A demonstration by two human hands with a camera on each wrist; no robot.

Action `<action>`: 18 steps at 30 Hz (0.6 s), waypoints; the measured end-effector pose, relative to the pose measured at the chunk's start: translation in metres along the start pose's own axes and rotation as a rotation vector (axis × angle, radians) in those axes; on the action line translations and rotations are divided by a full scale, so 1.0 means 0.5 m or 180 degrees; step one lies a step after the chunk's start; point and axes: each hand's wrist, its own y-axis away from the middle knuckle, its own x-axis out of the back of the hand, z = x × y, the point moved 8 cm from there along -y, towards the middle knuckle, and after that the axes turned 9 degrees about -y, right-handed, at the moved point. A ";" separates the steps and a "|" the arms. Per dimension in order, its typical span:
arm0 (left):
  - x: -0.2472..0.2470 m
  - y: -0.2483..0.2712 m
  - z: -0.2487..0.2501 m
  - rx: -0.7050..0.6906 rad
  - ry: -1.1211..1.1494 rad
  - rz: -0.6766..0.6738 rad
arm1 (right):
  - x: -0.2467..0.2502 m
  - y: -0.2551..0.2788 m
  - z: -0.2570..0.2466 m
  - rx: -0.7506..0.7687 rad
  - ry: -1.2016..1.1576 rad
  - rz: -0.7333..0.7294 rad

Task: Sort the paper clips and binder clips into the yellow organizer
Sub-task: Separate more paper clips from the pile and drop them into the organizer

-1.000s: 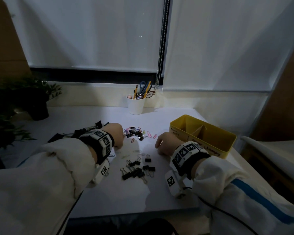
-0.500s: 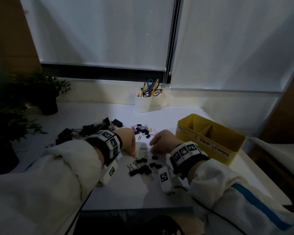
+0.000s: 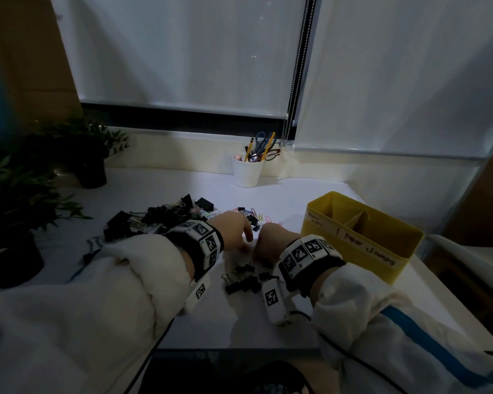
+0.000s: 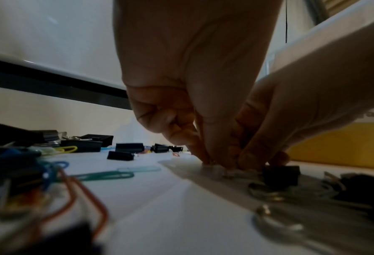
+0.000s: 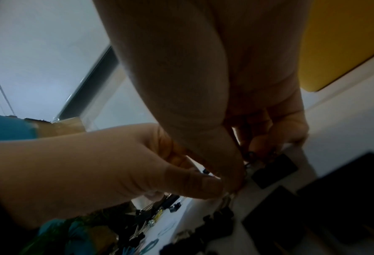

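Note:
Both hands meet low over the white table. In the left wrist view my left hand [image 4: 205, 160] pinches its fingertips down on a small pale paper clip [image 4: 213, 170] lying on the table. My right hand [image 4: 260, 160] pinches at the pale clips right beside it, next to a small black binder clip [image 4: 280, 174]. From the head my left hand [image 3: 246, 243] and right hand [image 3: 258, 251] almost touch. Small black binder clips [image 3: 242, 280] lie just in front of them, coloured paper clips [image 3: 265, 218] behind. The yellow organizer [image 3: 382, 251] stands to the right.
A pile of larger black binder clips [image 3: 154, 220] lies at the left. A white cup [image 3: 246, 173] with scissors and pencils stands at the back. Potted plants [image 3: 20, 200] crowd the left edge. Teal [image 4: 107, 176] and orange [image 4: 87, 203] paper clips lie near my left wrist.
Both hands have drawn together toward the middle of the table and lowered their fingertips onto the clips there. The head camera has shifted left.

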 end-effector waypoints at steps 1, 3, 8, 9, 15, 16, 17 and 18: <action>-0.004 -0.003 0.006 -0.0010 -0.0081 -0.0027 | -0.002 0.003 -0.006 0.0046 -0.0033 -0.0030; -0.011 -0.009 0.016 0.0023 -0.0154 -0.0120 | -0.009 0.005 -0.012 0.0098 -0.0103 -0.0120; -0.040 -0.014 0.009 0.0143 -0.0274 -0.0455 | -0.015 0.010 -0.010 -0.0186 -0.0034 -0.0169; -0.045 -0.013 0.007 0.0149 -0.0329 -0.0499 | -0.011 0.009 -0.008 -0.0132 -0.0043 -0.0160; -0.034 -0.016 0.007 0.0060 -0.0172 -0.0260 | 0.008 -0.013 0.077 -0.0509 -0.2136 0.0267; -0.031 -0.018 0.008 0.0031 -0.0135 -0.0185 | 0.010 -0.015 0.088 -0.0540 -0.2464 0.0391; -0.028 -0.019 0.010 -0.0009 -0.0099 -0.0110 | 0.013 -0.014 0.095 -0.0539 -0.2801 0.0501; -0.025 -0.019 0.013 -0.0034 -0.0076 -0.0059 | 0.011 -0.015 0.099 -0.0558 -0.3141 0.0501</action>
